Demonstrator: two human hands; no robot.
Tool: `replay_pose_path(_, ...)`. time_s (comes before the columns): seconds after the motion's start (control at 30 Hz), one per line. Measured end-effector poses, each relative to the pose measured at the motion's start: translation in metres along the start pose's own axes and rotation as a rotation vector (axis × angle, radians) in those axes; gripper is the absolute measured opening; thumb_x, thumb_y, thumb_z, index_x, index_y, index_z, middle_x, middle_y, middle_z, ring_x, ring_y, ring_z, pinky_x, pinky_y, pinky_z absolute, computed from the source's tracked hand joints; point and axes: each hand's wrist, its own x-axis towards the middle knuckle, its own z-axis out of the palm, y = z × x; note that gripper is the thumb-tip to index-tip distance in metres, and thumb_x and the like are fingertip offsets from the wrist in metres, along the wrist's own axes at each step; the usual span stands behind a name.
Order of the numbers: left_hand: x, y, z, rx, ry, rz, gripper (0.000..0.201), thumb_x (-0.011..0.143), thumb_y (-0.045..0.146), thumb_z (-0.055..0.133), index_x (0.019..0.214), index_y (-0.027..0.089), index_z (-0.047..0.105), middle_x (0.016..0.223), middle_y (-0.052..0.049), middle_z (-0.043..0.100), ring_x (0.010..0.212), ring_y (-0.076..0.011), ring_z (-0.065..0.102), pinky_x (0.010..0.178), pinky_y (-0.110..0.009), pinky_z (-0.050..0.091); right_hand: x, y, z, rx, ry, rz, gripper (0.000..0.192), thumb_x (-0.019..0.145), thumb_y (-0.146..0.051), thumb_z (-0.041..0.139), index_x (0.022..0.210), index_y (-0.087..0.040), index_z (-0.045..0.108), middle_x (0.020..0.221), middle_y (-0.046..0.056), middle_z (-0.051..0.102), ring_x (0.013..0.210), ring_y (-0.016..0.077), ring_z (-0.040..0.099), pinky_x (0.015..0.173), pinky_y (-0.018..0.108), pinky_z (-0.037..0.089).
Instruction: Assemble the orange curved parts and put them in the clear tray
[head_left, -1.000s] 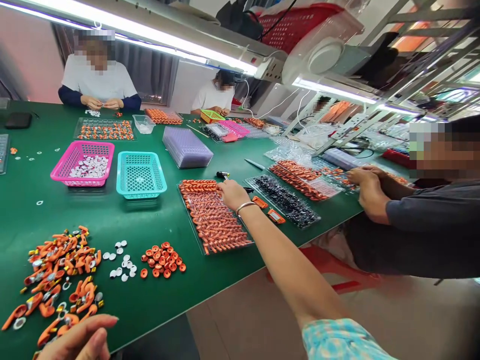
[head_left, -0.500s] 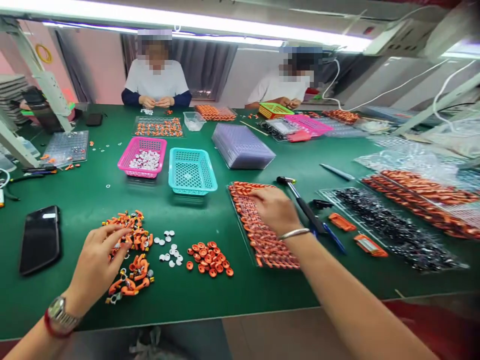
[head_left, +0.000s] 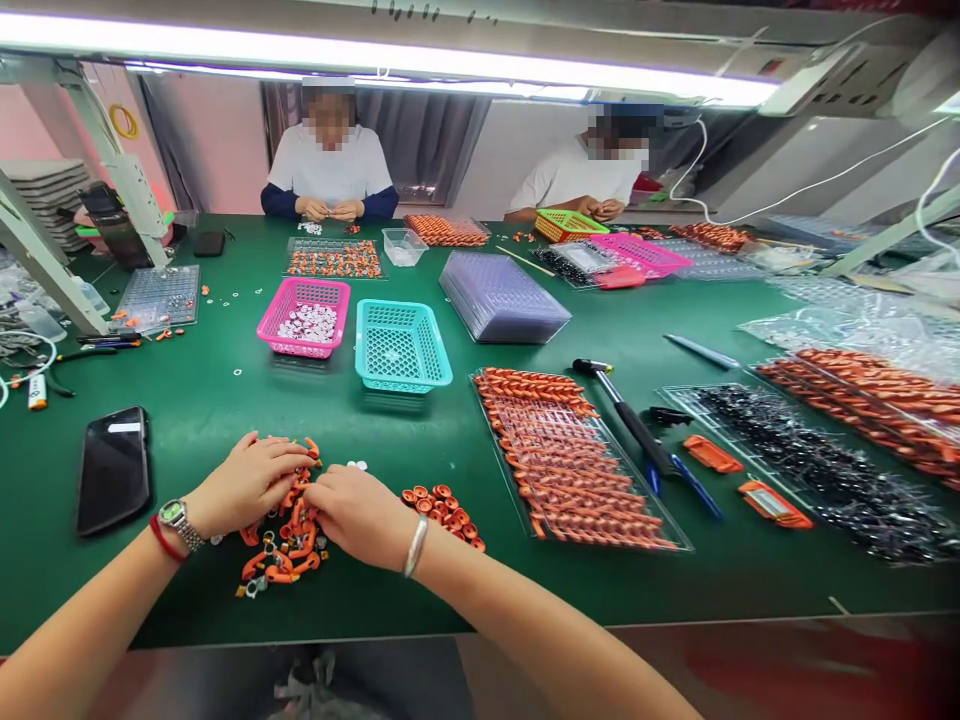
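My left hand (head_left: 244,485), with a wristwatch, rests on a pile of small orange plastic parts (head_left: 289,545) on the green table. My right hand (head_left: 360,512), with a silver bangle, lies right beside it, its fingers meeting the left hand's over the pile. What the fingers pinch is hidden. A cluster of orange round caps (head_left: 442,505) lies just right of my right hand. A few white discs (head_left: 356,465) peek out above it. A clear tray filled with rows of orange parts (head_left: 570,460) lies further right.
A black phone (head_left: 112,468) lies to my left. A teal basket (head_left: 401,345) and a pink basket (head_left: 304,317) stand behind the pile. A hammer (head_left: 622,405), blue pen, orange tags and a tray of black parts (head_left: 817,470) lie right. Two people work across the table.
My right hand has left the tray of orange parts and come left to meet my left hand over the pile. The view has swung left and settled.
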Motion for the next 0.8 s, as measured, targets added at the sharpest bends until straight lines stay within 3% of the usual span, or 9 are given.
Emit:
replay_pose_path(0.2,-0.002,0.015,-0.007,-0.087,-0.09,0.17,0.025,0.092,0.019,0.053,0.106,0.033,0.07,0.113,0.004,0.074,0.119,-0.0203,0.059,0.114,-0.047,0.023,-0.059,-0.016,0.007,0.113,0.085,0.101,0.02,0.091,-0.006,0.053,0.105,-0.015,0.064,0.091,0.008,0.071,0.084,0.0206,0.063,0.075,0.03,0.05)
replay_pose_path(0.33,0.003,0.026,0.0,-0.063,0.023,0.099,0.033,0.093,0.019,0.05,0.122,0.027,0.062,0.121,-0.007,0.068,0.116,-0.0254,0.059,0.109,-0.053,0.03,-0.086,-0.02,0.018,0.381,0.252,0.213,0.026,0.091,-0.007,0.05,0.108,-0.019,0.065,0.094,0.007,0.071,0.084,0.0198,0.065,0.076,0.03,0.052)
replay_pose_path(0.43,0.004,0.035,0.008,-0.039,0.086,0.054,0.034,0.092,0.018,0.05,0.124,0.023,0.062,0.131,-0.013,0.06,0.121,-0.0305,0.053,0.106,-0.058,0.032,-0.096,-0.023,0.024,0.5,0.346,0.29,0.025,0.09,-0.009,0.05,0.106,-0.021,0.066,0.092,0.006,0.07,0.082,0.02,0.065,0.074,0.031,0.052)
replay_pose_path(0.57,-0.003,0.046,0.013,-0.063,0.077,0.092,0.026,0.091,0.013,0.049,0.104,0.02,0.071,0.112,-0.009,0.07,0.11,-0.0258,0.061,0.105,-0.052,0.039,-0.105,-0.027,0.026,0.607,0.427,0.387,0.02,0.089,-0.012,0.054,0.103,-0.02,0.066,0.09,0.005,0.07,0.077,0.0187,0.064,0.07,0.029,0.052)
replay_pose_path(0.7,-0.015,0.064,0.019,-0.093,0.128,0.092,0.027,0.095,0.016,0.047,0.113,0.019,0.066,0.125,-0.012,0.065,0.12,-0.0277,0.056,0.109,-0.055,0.036,-0.109,-0.029,0.027,0.714,0.441,0.447,0.015,0.089,-0.015,0.056,0.098,-0.019,0.067,0.088,0.005,0.071,0.072,0.0171,0.064,0.065,0.026,0.052)
replay_pose_path(0.8,-0.023,0.084,0.031,-0.166,0.223,0.12,0.031,0.09,0.028,0.062,0.12,0.024,0.063,0.129,-0.01,0.065,0.125,-0.0308,0.054,0.111,-0.059,0.032,-0.11,-0.03,0.03,0.804,0.479,0.451,0.016,0.089,-0.017,0.056,0.1,-0.019,0.067,0.093,0.007,0.072,0.077,0.0181,0.066,0.069,0.028,0.054)
